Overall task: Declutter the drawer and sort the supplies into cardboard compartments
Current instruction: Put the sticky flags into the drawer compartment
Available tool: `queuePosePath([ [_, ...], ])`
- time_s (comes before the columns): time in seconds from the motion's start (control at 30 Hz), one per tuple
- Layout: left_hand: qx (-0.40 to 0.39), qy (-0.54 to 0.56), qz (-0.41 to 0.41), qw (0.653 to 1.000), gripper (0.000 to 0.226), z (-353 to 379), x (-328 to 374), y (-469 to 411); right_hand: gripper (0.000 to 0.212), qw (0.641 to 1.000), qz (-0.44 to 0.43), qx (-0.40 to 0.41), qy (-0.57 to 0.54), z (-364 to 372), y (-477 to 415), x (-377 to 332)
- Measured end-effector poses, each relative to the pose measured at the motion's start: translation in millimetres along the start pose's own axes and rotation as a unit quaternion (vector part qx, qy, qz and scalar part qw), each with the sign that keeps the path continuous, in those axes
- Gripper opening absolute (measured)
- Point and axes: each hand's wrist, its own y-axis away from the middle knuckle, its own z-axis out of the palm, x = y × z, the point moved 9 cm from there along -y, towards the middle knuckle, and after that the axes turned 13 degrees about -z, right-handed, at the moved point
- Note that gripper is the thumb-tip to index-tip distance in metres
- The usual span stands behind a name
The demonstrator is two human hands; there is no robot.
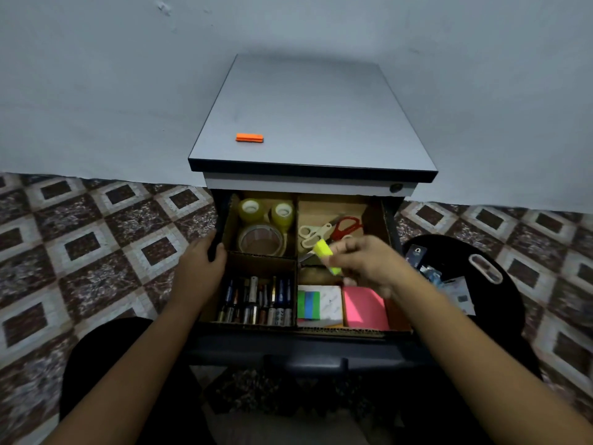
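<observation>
hands: left hand (200, 261) grips drawer (305, 345) side wall; right hand (362, 264) pinches small yellow block (325, 255), blurred | place: above scissors (330, 231) | advice: likely belongs with pink notes (364, 308) under right wrist; lower flat, clear of dividers

Plain room, home or small office; which one cannot be told. Bare pale wall (96, 75) at 12 o'clock meets brown-and-cream patterned floor tiles (80, 245) at 9 and 3 o'clock, with a low grey pedestal cabinet (305, 117) standing against the wall at centre. Its open drawer (305, 346) at 6 o'clock holds desk supplies in cardboard compartments (296, 226): tape rolls (261, 240), scissors (345, 226), batteries (256, 300), sticky notes (364, 308).
</observation>
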Motion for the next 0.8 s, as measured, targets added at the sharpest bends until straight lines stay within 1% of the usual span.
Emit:
queuePosePath([
  [0.1,0.001,-0.005,-0.002,1.0,0.044,0,-1,-1,0.01,0.999,0.043,0.025,0.014,-6,15,36],
  [0.17,0.001,-0.006,-0.003,1.0,0.044,1,-2,-1,0.011,0.997,0.054,0.039,0.045,-6,20,54],
  [0.23,0.002,-0.004,-0.001,1.0,0.043,0,-1,-1,0.017,0.992,0.039,0.065,0.098,-8,19,66],
  [0.3,0.002,-0.003,0.001,1.0,0.043,-1,0,0,0.027,0.981,0.007,0.095,0.167,-11,15,68],
  [0.37,0.002,-0.006,0.004,1.0,0.043,-1,0,0,0.03,0.973,-0.001,0.104,0.208,-10,11,69],
  [0.43,0.0,-0.008,0.004,1.0,0.043,0,-1,0,0.025,0.964,0.007,0.1,0.248,-9,9,69],
  [0.5,-0.002,-0.01,0.002,1.0,0.043,0,-1,-1,0.009,0.954,0.006,0.107,0.28,-8,8,68],
  [0.53,-0.003,-0.01,0.0,1.0,0.044,0,-1,-1,0.008,0.949,0.002,0.115,0.295,-8,7,68],
  [0.67,-0.003,-0.01,0.001,1.0,0.044,-1,1,1,0.007,0.934,-0.013,0.127,0.334,-6,7,68],
  [0.8,0.0,-0.012,0.0,1.0,0.044,-1,2,1,0.014,0.924,-0.013,0.12,0.363,-6,6,70],
])
